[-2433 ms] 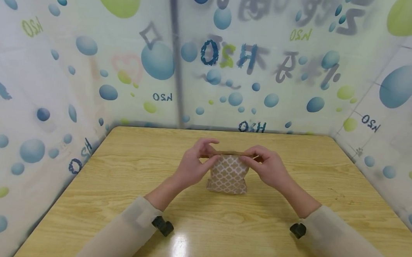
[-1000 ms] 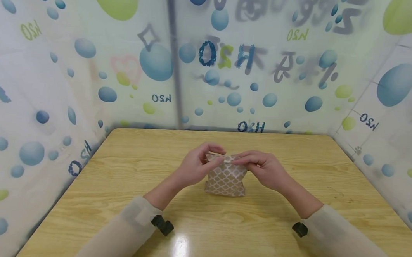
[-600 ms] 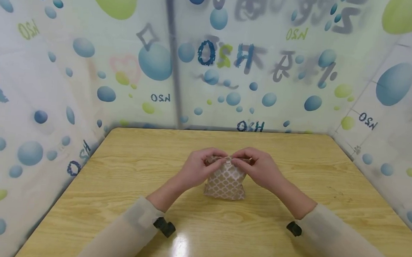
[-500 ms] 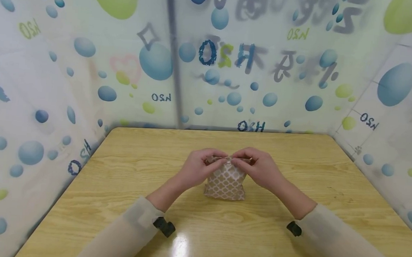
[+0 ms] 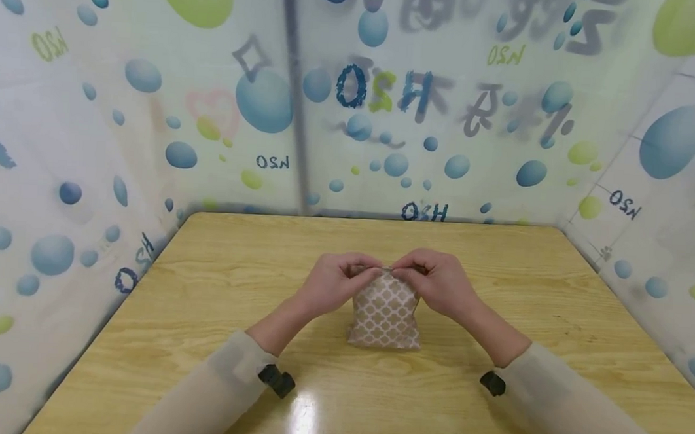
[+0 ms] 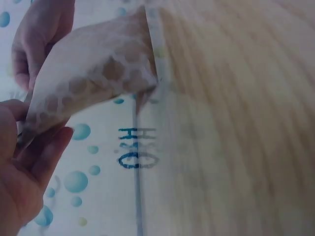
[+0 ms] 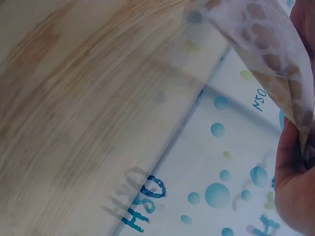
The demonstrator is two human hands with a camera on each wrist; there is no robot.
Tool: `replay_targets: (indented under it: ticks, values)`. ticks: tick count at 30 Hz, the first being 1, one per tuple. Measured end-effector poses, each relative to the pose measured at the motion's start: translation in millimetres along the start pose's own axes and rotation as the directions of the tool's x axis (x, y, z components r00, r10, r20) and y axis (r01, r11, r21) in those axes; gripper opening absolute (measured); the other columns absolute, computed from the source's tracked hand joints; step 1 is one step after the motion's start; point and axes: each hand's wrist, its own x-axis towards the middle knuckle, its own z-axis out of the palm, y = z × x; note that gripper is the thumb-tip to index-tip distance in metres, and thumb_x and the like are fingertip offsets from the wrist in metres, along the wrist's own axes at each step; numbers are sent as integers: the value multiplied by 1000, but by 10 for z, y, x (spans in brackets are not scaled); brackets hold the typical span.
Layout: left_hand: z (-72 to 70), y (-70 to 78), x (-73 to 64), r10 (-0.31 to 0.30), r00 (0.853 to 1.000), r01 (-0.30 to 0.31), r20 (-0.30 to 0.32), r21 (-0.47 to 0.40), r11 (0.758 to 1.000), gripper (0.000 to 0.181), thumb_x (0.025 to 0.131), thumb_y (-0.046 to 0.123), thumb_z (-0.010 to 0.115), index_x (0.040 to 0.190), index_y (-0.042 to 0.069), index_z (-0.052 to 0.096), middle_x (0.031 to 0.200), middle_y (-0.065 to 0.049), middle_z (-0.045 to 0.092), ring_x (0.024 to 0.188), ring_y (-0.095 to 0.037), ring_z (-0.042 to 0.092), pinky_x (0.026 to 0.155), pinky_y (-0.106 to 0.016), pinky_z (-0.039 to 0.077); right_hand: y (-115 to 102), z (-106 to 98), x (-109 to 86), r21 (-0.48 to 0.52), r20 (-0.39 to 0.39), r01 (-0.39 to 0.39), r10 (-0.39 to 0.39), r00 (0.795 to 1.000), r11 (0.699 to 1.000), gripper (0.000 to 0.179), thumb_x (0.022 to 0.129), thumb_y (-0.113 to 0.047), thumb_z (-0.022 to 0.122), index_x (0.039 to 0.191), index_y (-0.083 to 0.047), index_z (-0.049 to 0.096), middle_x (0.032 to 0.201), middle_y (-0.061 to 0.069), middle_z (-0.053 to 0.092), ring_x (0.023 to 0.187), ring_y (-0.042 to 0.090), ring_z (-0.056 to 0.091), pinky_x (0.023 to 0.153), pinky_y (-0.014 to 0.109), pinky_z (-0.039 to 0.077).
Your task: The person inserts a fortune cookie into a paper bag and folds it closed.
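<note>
A small brown paper bag [image 5: 385,314] with a white lattice pattern stands upright over the middle of the table, its top edge drawn between two hands. My left hand [image 5: 335,282] pinches the left part of that edge between thumb and fingers. At the right part, my right hand [image 5: 441,284] pinches it the same way, the two thumbs close together. The left wrist view shows the bag [image 6: 93,69] from the side, the left hand [image 6: 19,187] at its near top corner. In the right wrist view the bag [image 7: 275,54] narrows to the right hand's grip. Its inside is hidden.
The wooden table [image 5: 201,314] spreads around the bag on every side. Walls of printed fabric [image 5: 476,119] with blue and green dots enclose it at the back and both sides. Black wrist cameras [image 5: 276,380] sit at the sleeve cuffs.
Both hands have moved closer together along the bag's top. The brown strip there has been turned over and no longer shows. The bag's lower edge has come slightly nearer to me.
</note>
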Motion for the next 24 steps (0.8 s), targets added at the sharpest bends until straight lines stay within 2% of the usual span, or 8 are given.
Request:
replay_targets:
  ticks: [2, 5, 9, 13, 19, 24]
  values:
    - [-38, -17, -2, -28, 1000, 28, 12, -4, 1000, 16, 106, 15, 74, 116, 11, 86, 99, -5, 85, 61, -2, 55, 57, -21, 47, 13, -21, 10, 5, 23, -32, 32, 999, 999, 9, 103, -12, 77, 104, -15, 85, 98, 3, 81, 65, 9, 60, 59, 27, 52]
    - [-76, -50, -6, -32, 999, 32, 9, -7, 999, 16, 105, 13, 74, 116, 11, 86, 107, -5, 85, 63, -2, 60, 58, -21, 51, 50, -54, 7, 33, 68, -97, 95, 993, 995, 11, 105, -18, 76, 111, -15, 85, 104, 4, 81, 75, 12, 64, 65, 26, 55]
    - [-95, -69, -8, -51, 999, 51, -10, -12, 999, 16, 105, 10, 75, 114, 12, 87, 107, -7, 86, 62, -5, 61, 56, -23, 52, 105, -96, -14, 103, 94, -170, 161, 983, 980, 16, 106, -18, 75, 117, -12, 85, 106, 7, 83, 79, 13, 70, 71, 28, 61]
    - [-103, -69, -9, -90, 996, 90, 12, -52, 995, 16, 105, 12, 75, 115, 12, 87, 109, -8, 85, 66, -8, 66, 59, -27, 61, 126, -118, -23, 128, 75, -169, 161, 984, 977, 15, 104, -12, 76, 114, -10, 87, 106, 10, 84, 79, 12, 74, 72, 32, 64]
    - [-140, -150, -25, -203, 977, 211, 64, -150, 966, 18, 106, 17, 75, 120, 11, 85, 114, -10, 84, 76, -12, 74, 70, -31, 66, 156, -129, -29, 152, 80, -200, 189, 979, 968, 19, 105, -14, 75, 120, -8, 85, 110, 11, 84, 82, 13, 74, 74, 31, 65]
    - [-178, -186, -29, -214, 975, 223, 65, -169, 960, 20, 107, 16, 74, 122, 11, 85, 120, -11, 83, 78, -14, 76, 72, -33, 67, 207, -157, -33, 202, 130, -257, 234, 964, 945, 27, 106, -18, 75, 131, -7, 80, 103, 12, 81, 82, 15, 74, 79, 38, 67]
